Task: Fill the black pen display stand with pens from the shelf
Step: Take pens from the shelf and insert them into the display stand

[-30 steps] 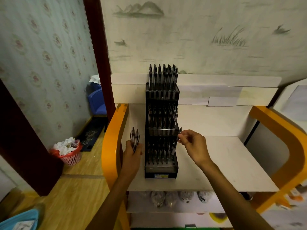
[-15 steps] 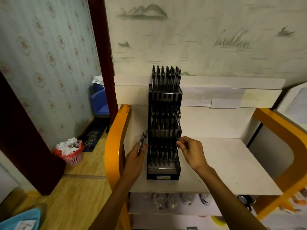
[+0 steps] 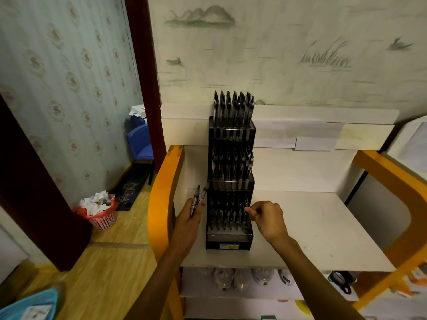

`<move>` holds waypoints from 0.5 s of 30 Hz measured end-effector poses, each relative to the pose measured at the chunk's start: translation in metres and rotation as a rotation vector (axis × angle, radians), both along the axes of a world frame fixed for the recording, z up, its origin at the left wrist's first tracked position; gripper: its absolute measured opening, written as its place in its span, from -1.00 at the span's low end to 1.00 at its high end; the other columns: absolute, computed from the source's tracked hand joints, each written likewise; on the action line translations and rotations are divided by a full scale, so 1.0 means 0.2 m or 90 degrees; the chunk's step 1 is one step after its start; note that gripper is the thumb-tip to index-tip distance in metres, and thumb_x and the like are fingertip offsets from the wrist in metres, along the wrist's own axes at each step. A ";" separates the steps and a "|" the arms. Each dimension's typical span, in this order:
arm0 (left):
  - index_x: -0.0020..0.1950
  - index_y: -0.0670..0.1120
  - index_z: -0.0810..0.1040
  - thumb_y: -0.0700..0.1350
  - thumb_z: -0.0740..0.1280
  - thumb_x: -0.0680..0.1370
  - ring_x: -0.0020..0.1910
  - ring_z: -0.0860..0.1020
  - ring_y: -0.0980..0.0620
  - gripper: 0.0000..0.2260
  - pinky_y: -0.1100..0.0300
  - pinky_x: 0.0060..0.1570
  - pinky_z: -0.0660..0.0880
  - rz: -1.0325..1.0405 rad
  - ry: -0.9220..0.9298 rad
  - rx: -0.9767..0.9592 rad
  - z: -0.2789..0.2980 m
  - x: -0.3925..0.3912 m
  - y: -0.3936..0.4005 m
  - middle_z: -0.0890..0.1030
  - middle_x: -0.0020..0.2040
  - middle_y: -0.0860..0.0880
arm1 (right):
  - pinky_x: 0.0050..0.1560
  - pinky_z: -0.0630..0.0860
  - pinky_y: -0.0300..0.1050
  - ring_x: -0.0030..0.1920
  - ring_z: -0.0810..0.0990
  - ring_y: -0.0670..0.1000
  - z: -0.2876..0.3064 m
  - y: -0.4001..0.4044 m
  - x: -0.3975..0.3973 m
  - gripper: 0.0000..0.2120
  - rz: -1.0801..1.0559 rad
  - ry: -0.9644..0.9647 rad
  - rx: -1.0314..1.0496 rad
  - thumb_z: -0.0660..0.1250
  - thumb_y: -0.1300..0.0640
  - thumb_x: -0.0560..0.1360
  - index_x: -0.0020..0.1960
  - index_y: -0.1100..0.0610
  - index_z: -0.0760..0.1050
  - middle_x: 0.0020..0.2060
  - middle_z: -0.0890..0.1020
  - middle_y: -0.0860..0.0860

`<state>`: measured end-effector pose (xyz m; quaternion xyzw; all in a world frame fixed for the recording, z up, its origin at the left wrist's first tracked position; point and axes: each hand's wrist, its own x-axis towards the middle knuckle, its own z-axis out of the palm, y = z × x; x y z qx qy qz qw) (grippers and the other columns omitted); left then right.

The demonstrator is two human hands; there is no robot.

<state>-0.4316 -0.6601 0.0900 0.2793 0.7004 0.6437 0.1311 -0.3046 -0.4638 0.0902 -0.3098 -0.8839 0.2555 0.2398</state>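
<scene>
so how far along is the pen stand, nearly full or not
Nearly full, it seems. The black stand has pens crowding its top and middle tiers, and the bottom tier is mostly filled. In hand: the right hand is at the bottom tier's right edge, apparently seating a pen, and the left hand holds a few spare pens beside the stand. Left: slotting those spares; which slots remain open is too dark to tell.

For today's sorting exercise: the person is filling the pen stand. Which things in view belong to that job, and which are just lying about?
Part of the job:
black pen display stand
spare pens held in the left hand
right hand at the lowest tier
white shelf

Just lying about:
pink waste basket
blue chair
</scene>
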 end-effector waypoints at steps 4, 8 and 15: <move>0.08 -0.09 0.50 -0.13 0.15 0.70 -0.34 0.41 0.15 -0.85 0.31 -0.31 0.37 -0.030 -0.027 -0.006 0.01 0.00 -0.01 0.48 -0.27 -0.04 | -0.12 0.54 -0.21 -0.32 0.64 -0.06 0.05 -0.04 -0.01 -0.76 0.021 0.060 -0.056 0.45 0.06 0.51 -0.27 0.17 0.66 -0.40 0.67 0.02; 0.03 -0.12 0.54 -0.12 0.15 0.70 -0.48 0.40 0.23 -0.80 0.36 -0.44 0.31 -0.053 -0.085 0.007 0.02 0.01 0.03 0.52 -0.31 -0.01 | -0.03 0.61 -0.22 -0.21 0.71 -0.10 0.13 -0.13 -0.07 -0.93 0.146 0.173 -0.237 0.48 0.18 0.48 -0.04 0.10 0.69 -0.26 0.73 -0.04; 0.00 -0.07 0.61 -0.09 0.16 0.70 -0.53 0.40 0.24 -0.75 0.40 -0.53 0.28 -0.122 -0.113 -0.001 0.02 0.02 0.04 0.53 -0.38 0.08 | -0.01 0.65 -0.07 -0.06 0.72 0.10 0.18 -0.21 -0.15 -0.81 0.244 0.265 -0.436 0.41 0.19 0.52 0.11 0.21 0.65 -0.08 0.74 0.07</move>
